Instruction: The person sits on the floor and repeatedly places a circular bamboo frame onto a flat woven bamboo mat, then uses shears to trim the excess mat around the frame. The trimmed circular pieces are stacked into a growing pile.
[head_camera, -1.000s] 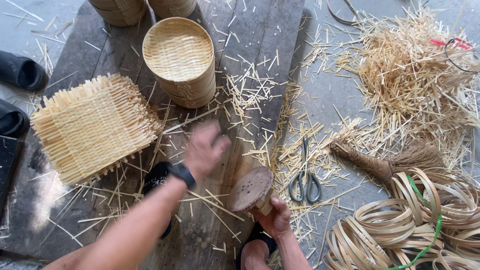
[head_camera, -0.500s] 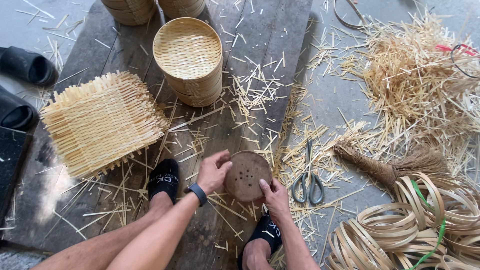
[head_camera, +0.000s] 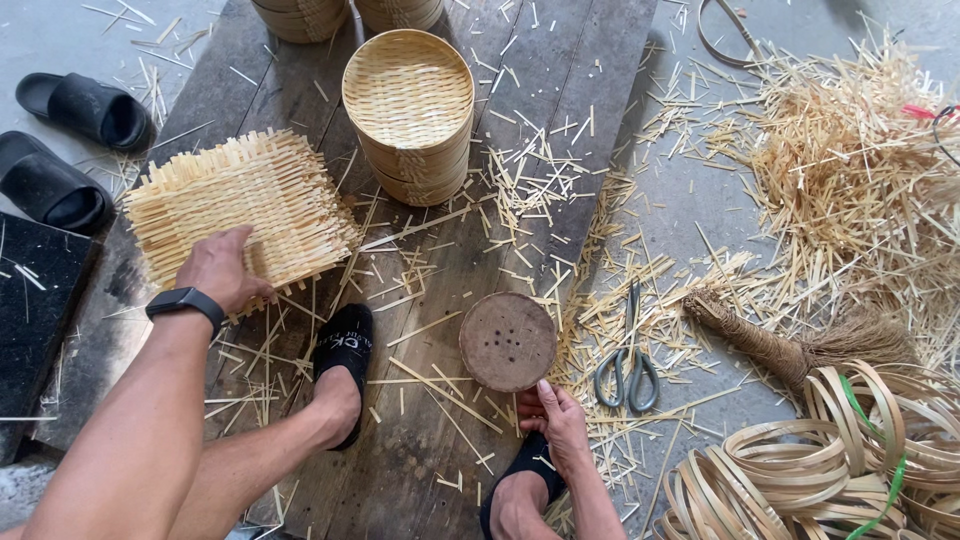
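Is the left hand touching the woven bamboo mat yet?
Touching. The head view shows the left hand with its fingers resting on the near edge of the woven mat, no gap between them.

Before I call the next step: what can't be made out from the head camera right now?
- Left hand: its fingertips lie on the woven bamboo mat; whether they pinch it is unclear.
- Right hand: its grip on the round wooden disc is hidden under the disc edge.
- Baskets at the top: cut off by the frame edge.
- Stacked round baskets: the top one covers the insides of the rest.
- Bamboo hoops: cut off at the bottom right.
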